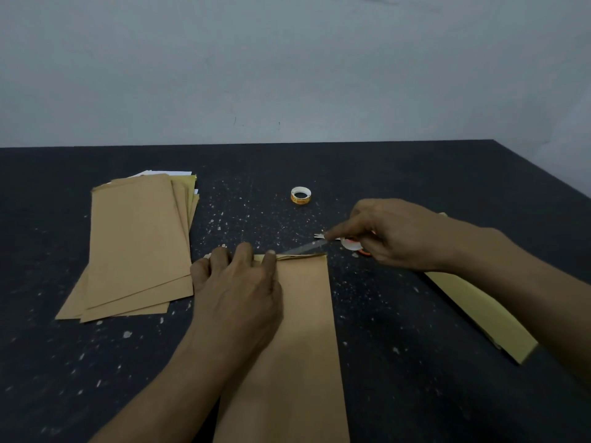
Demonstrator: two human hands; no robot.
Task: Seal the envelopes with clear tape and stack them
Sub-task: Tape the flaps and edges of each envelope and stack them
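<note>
Dark speckled table point(415, 187); our flat left hand point(236, 292) pins the flimsy brown paper envelope point(303, 330) at its flap; our right hand point(393, 235) grips the clear tape roll point(350, 244).

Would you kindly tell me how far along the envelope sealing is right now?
Done: unclear; the fanned envelope pile on the left shows no visible tape. In hand: the left hand presses the flap of the centre envelope while the right hand, gripping a tape roll, stretches a tape strip to that flap. Left: smoothing the tape and stacking; a yellow envelope lies under the right arm.
</note>
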